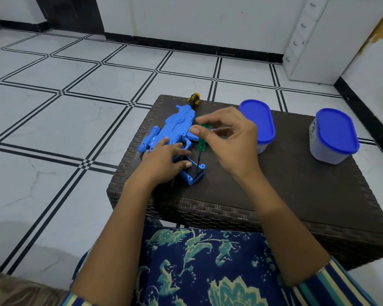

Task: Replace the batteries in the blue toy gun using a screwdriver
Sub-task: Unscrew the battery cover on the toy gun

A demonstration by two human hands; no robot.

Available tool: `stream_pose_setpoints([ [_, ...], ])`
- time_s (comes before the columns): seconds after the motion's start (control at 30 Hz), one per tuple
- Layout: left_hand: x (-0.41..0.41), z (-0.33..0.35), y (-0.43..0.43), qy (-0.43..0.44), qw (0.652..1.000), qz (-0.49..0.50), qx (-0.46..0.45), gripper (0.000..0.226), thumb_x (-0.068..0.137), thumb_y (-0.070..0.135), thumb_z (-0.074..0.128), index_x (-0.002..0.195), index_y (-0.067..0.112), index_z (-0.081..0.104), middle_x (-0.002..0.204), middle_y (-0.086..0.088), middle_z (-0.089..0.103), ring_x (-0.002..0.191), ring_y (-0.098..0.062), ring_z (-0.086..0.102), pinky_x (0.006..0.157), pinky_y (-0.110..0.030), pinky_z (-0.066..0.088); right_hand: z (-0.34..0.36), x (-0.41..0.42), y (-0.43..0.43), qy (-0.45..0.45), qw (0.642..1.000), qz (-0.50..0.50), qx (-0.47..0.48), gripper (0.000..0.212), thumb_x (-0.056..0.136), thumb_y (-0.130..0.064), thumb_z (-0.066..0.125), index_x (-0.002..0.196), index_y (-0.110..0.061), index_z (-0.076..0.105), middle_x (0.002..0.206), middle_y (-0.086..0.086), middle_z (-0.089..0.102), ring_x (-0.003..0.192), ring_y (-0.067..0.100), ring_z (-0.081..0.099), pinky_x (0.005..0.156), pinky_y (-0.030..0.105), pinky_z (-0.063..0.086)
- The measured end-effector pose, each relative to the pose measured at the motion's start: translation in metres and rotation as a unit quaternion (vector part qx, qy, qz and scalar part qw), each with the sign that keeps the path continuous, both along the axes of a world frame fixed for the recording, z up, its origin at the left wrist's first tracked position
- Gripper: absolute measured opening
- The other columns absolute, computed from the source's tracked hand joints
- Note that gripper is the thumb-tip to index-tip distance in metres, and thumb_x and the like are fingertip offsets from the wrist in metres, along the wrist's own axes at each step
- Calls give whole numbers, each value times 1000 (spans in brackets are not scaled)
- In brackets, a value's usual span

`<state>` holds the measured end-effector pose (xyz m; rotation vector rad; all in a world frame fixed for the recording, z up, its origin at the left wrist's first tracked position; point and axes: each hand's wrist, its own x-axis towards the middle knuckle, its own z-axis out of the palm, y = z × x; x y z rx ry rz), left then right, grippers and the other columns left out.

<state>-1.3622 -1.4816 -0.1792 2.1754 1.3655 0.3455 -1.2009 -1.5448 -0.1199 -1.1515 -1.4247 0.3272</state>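
Observation:
The blue toy gun point(175, 127) lies on its side on the dark woven table point(274, 184), its grip pointing toward me. My left hand point(164, 161) presses flat on the gun's grip, fingers straight. My right hand point(226, 140) pinches the top of a green-handled screwdriver point(201, 145), which stands upright with its tip on the black battery cover point(195, 172) at the grip's end. A second screwdriver with a yellow and black handle point(193, 99) lies behind the gun at the table's far edge.
Two clear tubs with blue lids stand on the table: one point(258, 124) just behind my right hand, the other point(334, 135) near the right edge. Tiled floor surrounds the table; a white cabinet point(307, 45) stands at the back right.

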Motion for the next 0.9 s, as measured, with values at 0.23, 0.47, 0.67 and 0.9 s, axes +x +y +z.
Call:
stream_pose_setpoints([
  [0.23, 0, 0, 0, -12, 1000, 5, 1, 40, 89, 40, 64, 129, 36, 59, 153, 9, 40, 150, -18, 11, 115, -56, 21, 0, -2, -4, 20, 998, 21, -52, 20, 87, -22, 73, 106, -15, 75, 98, -5, 75, 93, 11, 70, 78, 38, 59],
  [0.47, 0, 1, -1, -3, 1000, 4, 3, 41, 89, 41, 64, 129, 37, 59, 152, 9, 40, 149, -18, 12, 115, -56, 21, -2, -1, 0, -14, 999, -28, 8, 20, 76, -15, 83, 95, -12, 78, 86, -1, 63, 78, 5, 58, 62, 8, 44],
  [0.67, 0, 2, -1, -5, 1000, 5, -1, 41, 89, 41, 64, 129, 37, 59, 153, 10, 40, 150, -17, 11, 115, -56, 21, -2, 2, -1, -16, 999, 9, -41, 15, 92, -13, 64, 102, -14, 75, 94, -7, 73, 76, 1, 62, 62, 10, 41],
  [0.9, -1, 2, -2, -6, 1000, 4, 1, 40, 89, 41, 64, 129, 37, 60, 152, 10, 40, 150, -17, 10, 114, -57, 21, -1, 0, -2, 4, 998, 36, -44, 20, 91, -16, 69, 111, -14, 67, 93, -2, 75, 83, 12, 70, 61, 28, 53],
])
